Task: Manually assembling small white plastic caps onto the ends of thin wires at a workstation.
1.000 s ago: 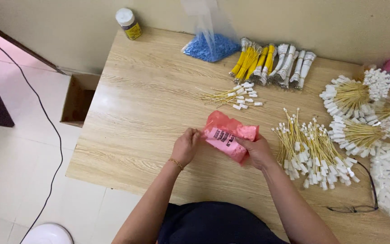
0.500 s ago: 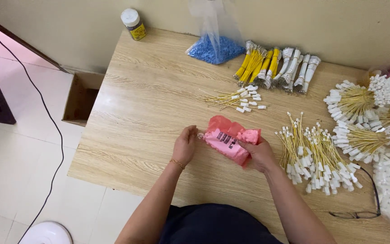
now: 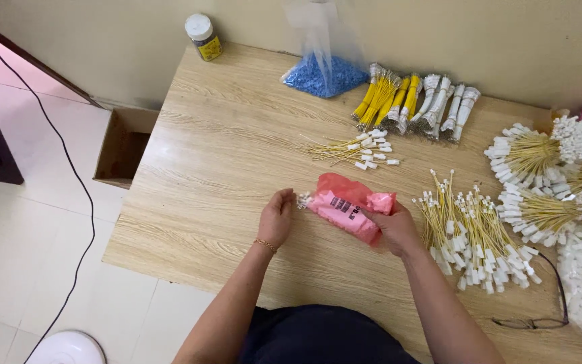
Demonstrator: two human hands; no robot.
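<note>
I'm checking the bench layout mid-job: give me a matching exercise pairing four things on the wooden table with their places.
Things:
1. pink plastic bag
2. clear bag of blue beads
3. white-capped jar
4. black-framed glasses

Places:
A. far left corner
B. near right edge
C. between both hands
D. against the wall, left of the yellow wire bundles

Pairs: 1-C, 2-D, 3-A, 4-B
</note>
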